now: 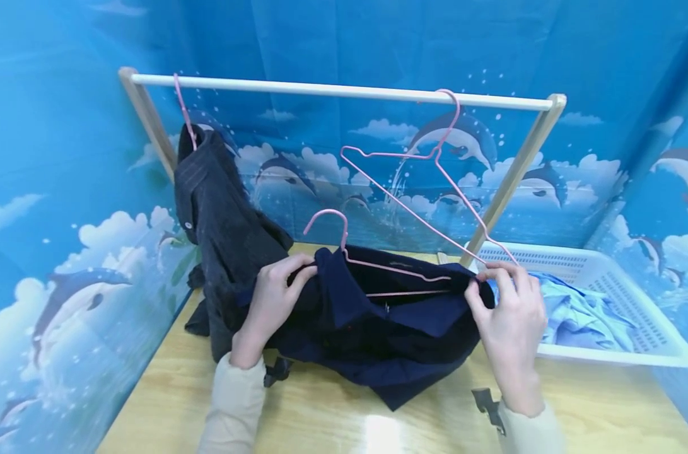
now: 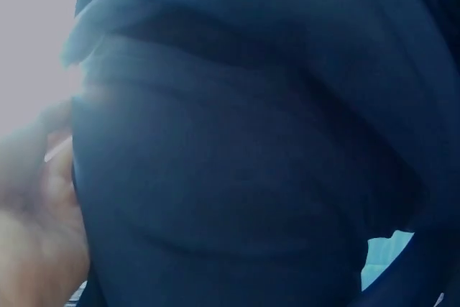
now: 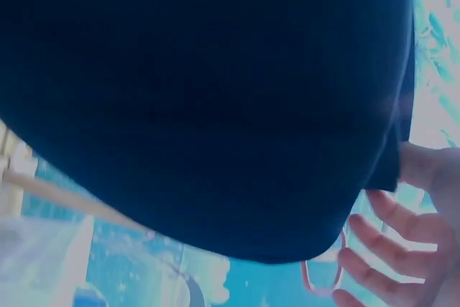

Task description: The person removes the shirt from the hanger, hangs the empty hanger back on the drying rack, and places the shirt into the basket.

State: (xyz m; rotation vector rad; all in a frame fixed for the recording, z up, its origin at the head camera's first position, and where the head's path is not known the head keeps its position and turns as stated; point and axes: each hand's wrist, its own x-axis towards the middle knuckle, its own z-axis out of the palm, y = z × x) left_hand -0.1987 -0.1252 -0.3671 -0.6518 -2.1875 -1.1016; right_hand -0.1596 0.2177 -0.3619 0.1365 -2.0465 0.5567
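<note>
A navy collared garment [image 1: 344, 340] hangs between my two hands above the table, its neck opening turned up. Inside that opening sits a pink hanger [image 1: 345, 238], its hook standing out on the left. My left hand [image 1: 272, 299] pinches the garment's left side close to the hook. On the other side my right hand [image 1: 514, 312] pinches the cloth between thumb and fingers. Dark cloth [image 2: 230, 163] fills most of the left wrist view, with the left hand [image 2: 36, 221] at its edge. In the right wrist view, the right hand [image 3: 413, 224] holds the garment's edge.
A rack with a white rail [image 1: 321, 89] stands behind. From it hang a black garment [image 1: 224, 214] on a pink hanger at left and a bare pink hanger [image 1: 454, 116] at right. A white basket [image 1: 616, 360] with light blue clothing [image 1: 582, 321] stands on the wooden table [image 1: 434, 416].
</note>
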